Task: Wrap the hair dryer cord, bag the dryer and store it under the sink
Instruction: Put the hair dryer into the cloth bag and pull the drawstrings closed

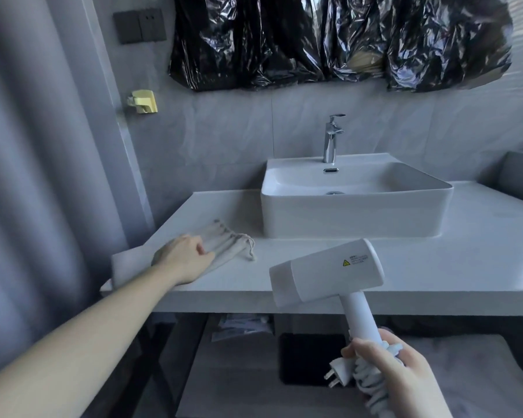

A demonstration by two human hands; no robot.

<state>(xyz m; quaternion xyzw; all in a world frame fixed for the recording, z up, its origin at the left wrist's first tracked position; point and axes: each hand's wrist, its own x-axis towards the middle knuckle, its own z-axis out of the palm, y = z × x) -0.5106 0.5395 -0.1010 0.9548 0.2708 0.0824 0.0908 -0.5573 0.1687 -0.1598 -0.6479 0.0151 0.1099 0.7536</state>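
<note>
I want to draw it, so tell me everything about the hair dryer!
The white plastic hair dryer has a fat barrel bearing a yellow warning sticker and a slim handle. It is held in the air, barrel up, before the counter. The right hand grips the handle's base with the bunched white cord; the two-pin plug sticks out.

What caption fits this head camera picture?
Right hand holds the cord-wrapped hair dryer while left hand takes the drawstring bag.

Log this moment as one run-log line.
cord: wrapped | right hand: holds dryer | left hand: grasping bag | bagging: pending
</note>
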